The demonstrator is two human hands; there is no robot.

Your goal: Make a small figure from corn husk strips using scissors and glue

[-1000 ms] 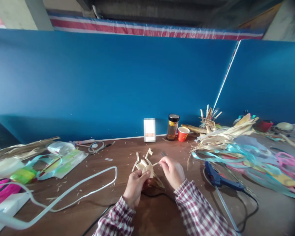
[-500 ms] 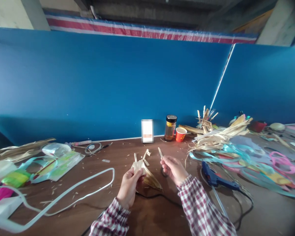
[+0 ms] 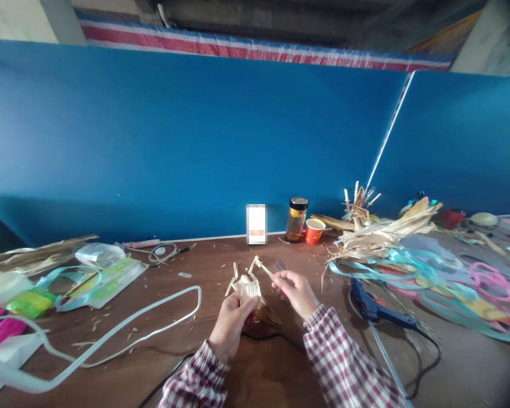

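My left hand (image 3: 232,318) is closed around a small pale figure woven from straw strips (image 3: 247,284), held above the brown table (image 3: 204,362). My right hand (image 3: 295,292) pinches a thin straw strip (image 3: 265,270) whose far end touches the top of the figure. Both sleeves are red and white check. A darker husk piece (image 3: 267,318) lies under the hands.
A blue glue gun (image 3: 376,310) with a black cord lies right of my hands. A heap of straw (image 3: 380,238) and coloured ribbons (image 3: 454,277) fills the right side. A jar (image 3: 296,219) and red cup (image 3: 314,231) stand by the blue wall. White tubing (image 3: 123,334) and bags lie left.
My right hand, which had pulled away with the strip lifted, has come back to the left so the strip meets the figure. The left hand has raised the figure slightly.
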